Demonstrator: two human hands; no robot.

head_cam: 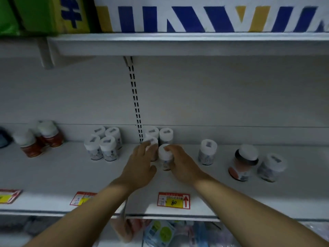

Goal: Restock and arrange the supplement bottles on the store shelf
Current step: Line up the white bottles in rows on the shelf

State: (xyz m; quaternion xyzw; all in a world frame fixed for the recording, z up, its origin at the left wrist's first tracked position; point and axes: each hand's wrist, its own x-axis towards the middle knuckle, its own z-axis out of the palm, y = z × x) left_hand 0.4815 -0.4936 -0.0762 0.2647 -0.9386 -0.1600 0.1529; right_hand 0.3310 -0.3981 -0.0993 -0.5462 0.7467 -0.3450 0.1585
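On the middle shelf [53, 175], just right of the slotted upright [135, 98], a block of four white-capped bottles is being squared up. Two back bottles [166, 134] stand side by side against the rear wall.

Hand states:
- The left hand [142, 163] lies with fingers nearly straight against the front-left bottle [152, 142], thumb spread clear. It steadies the bottle and has no hold on it.
- The right hand [179, 163] has its fingers curled over the cap and side of the front-right bottle [164, 155], which it grips upright. Whether the base is on the shelf or just off it cannot be determined.

Step in hand (judgement): the front-right bottle is being seated as the fourth unit of the block, to match the finished group of four [103, 143] to the left.

Next move calls for:
1. Slide the gripped bottle back until it touches the bottle behind it and sits flush beside the front-left bottle.
2. Keep the left fingers as a stop so that the neighbour does not shift or tip.
3. Release only once the base sits flat.

To the right, a single bottle [207, 152], a dark-collared jar [244, 161] and a leaning bottle [270, 166] stand apart, not yet grouped.
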